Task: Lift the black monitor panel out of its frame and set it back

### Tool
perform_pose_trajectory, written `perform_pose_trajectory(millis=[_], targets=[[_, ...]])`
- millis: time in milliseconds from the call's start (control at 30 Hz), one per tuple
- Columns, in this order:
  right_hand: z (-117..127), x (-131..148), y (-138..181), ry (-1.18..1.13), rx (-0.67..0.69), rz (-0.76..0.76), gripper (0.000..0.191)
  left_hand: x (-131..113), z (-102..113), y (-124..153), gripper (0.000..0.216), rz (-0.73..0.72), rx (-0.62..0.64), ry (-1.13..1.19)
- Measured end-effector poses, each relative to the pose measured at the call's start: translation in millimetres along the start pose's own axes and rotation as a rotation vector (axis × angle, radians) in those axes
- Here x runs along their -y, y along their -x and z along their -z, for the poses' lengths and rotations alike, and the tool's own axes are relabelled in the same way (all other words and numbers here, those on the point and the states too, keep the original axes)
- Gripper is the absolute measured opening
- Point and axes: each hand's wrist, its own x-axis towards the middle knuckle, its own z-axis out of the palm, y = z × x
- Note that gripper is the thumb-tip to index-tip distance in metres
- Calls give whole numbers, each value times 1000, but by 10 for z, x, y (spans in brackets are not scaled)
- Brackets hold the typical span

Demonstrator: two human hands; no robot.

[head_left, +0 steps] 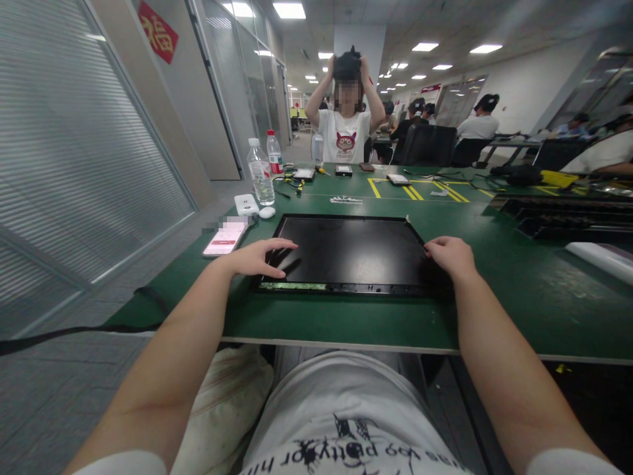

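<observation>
A black flat screen panel point(353, 251) lies face up in front of me, with a thin dark frame and a green circuit strip point(293, 287) along its near left edge. My left hand point(260, 257) is over the panel's left side, thumb and fingers spread apart, with nothing between them. At the right edge, the fingers of my right hand point(451, 256) are pinched together on the panel's rim. A small pale bit point(407, 219) sticks up at the far right corner of the panel.
Left of the panel are a phone point(226, 237), a white case point(246, 204) and a clear bottle point(261, 175). Across the green table point(509, 284) sits a person point(345, 125) with raised hands. Dark frames point(568, 218) and a white bar point(601, 258) lie at right.
</observation>
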Motion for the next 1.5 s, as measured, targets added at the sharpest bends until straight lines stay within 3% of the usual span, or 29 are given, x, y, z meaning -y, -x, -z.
perform_pose_trajectory(millis=[300,833,1300,1367,1500], targets=[[-99,-131,-100,-120,-11,35,25,27,36,22,94,-81,90,-56],[-78,-91,-65,-64,15,10,26,39,-2,29,97,-129,-29,-136],[-84,-99,-75,-94,16,19,25,45,-7,13,96,-49,-8,-64],[-71,-82,-61,-89,20,18,25,51,-22,-9,92,17,-69,-11],[-47,-52,-37,-79,21,14,23,136,-64,-93,78,186,-313,37]])
